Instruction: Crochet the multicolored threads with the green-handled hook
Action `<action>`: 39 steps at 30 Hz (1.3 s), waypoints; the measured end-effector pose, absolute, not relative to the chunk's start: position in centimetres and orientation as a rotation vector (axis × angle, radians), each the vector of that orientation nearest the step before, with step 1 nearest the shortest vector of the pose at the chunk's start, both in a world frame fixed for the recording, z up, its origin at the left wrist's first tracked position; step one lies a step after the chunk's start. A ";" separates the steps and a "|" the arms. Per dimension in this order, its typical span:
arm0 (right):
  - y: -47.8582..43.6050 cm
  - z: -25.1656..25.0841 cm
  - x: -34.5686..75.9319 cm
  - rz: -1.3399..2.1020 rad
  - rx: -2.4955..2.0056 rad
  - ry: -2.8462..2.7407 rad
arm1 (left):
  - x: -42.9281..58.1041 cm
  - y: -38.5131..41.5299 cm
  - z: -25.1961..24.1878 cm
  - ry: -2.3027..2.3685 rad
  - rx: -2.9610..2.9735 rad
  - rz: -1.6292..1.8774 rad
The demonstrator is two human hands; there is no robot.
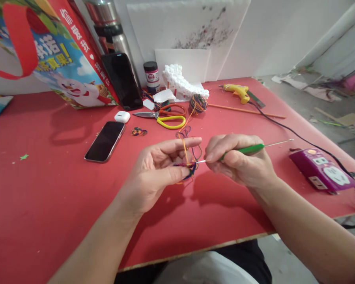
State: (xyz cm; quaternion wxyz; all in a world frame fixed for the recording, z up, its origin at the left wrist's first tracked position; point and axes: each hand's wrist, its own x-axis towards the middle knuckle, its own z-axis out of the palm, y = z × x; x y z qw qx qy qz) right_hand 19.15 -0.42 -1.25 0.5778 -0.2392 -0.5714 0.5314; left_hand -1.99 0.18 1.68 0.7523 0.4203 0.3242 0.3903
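My left hand (156, 169) pinches a small piece of multicoloured crochet work (190, 169) between thumb and fingers, with the yarn (185, 149) running over the outstretched index finger. My right hand (238, 159) grips a green-handled crochet hook (248, 149). Its metal tip pokes into the work. The yarn strand leads back across the red table (47, 197) to a multicoloured yarn ball (198, 103).
A black phone (105, 141) and a white earbud case (122, 116) lie at left. Yellow- and orange-handled scissors (165, 117) sit behind the hands. A yellow glue gun (238, 92), a thin wooden stick (245, 111) and a purple power strip (322, 172) are at right. A printed bag (56, 55) stands at the back left.
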 end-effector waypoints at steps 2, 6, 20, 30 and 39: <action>-0.3 -1.3 19.5 1.221 -0.578 -1.364 | -2.0 0.2 1.6 0.714 0.942 0.851; -0.4 -1.2 20.0 1.165 -0.628 -1.415 | -2.0 0.1 1.4 0.738 0.979 0.844; -0.7 0.4 19.6 1.035 -0.696 -1.537 | -1.9 0.0 1.3 0.782 1.039 0.840; -1.1 0.7 19.7 0.826 -0.757 -1.669 | -1.7 0.1 1.2 0.871 1.149 0.899; -1.6 0.6 19.5 0.626 -0.711 -1.842 | -1.5 0.0 1.2 0.943 1.236 0.933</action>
